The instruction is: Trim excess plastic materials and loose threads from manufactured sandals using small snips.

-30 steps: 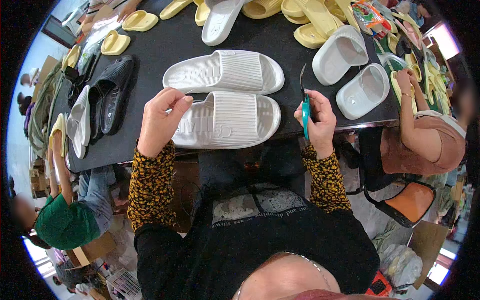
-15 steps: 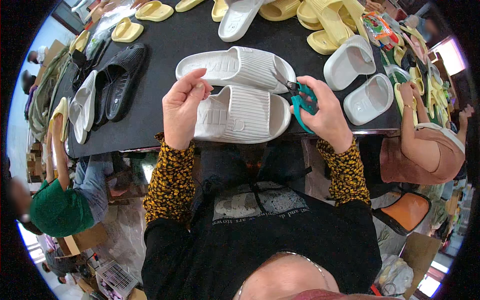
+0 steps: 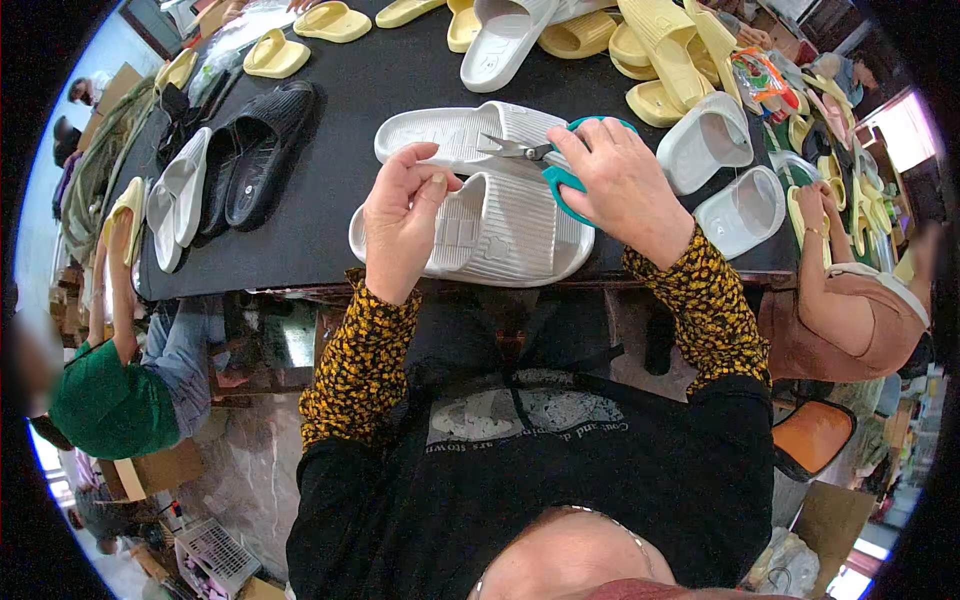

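Two white ribbed slide sandals lie side by side in front of me, a far slide (image 3: 425, 135) and a near slide (image 3: 510, 225). My right hand (image 3: 625, 180) grips scissors (image 3: 520, 149) by their teal handles. The dark blades are parted and point left over the far slide. My left hand (image 3: 398, 220) hovers over the toe-left part of the near slide with thumb and forefinger pinched together. Whatever is between those fingertips is too small to make out. A short gap separates the blade tips from the left fingers.
A black-topped table (image 3: 330, 215) carries black slides (image 3: 255, 160) and a white pair (image 3: 178, 205) on the left. More white slides (image 3: 740, 212) stand right, yellow slides (image 3: 655, 60) at the back. People sit at both sides, one in a green shirt (image 3: 120, 400), one in brown (image 3: 840, 320).
My right hand has swung the scissors left, over the slides and nearer my left hand. My left hand has shifted slightly right, still pinched. The whole view has shifted a little.
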The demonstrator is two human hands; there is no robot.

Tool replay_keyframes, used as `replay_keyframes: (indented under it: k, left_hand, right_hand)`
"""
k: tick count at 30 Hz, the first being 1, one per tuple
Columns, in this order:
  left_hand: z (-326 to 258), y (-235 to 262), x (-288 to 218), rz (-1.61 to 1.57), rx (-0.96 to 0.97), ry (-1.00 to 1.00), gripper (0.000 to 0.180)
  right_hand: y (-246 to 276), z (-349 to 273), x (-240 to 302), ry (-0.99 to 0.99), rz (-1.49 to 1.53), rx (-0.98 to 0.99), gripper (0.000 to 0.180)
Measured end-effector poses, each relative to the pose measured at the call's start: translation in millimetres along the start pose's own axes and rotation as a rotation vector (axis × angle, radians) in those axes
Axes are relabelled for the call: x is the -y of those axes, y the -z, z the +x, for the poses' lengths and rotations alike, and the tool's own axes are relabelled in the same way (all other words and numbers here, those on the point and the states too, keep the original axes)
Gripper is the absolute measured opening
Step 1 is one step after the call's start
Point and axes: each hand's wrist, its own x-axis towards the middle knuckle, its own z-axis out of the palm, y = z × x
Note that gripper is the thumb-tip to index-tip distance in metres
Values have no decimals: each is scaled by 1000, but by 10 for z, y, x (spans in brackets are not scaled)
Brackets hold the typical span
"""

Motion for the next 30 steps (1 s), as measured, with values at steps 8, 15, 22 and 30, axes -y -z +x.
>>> replay_keyframes:
  k: [8,15,22,30]
  left_hand:
    - [-12,-19,43,26,2,-22,26]
    - [-38,34,75,-52,-37,2,25]
    - [-27,449,11,-557,-151,59,25]
    - [-644,1626,-53,-267,-406,-94,26]
  right_hand:
    - [-1,18,61,5,24,18,43]
    - [52,-81,77,-49,187,-44,40]
    - [-54,-303,64,-274,445,-134,42]
    - [-358,-634,216,-517,745,-103,42]
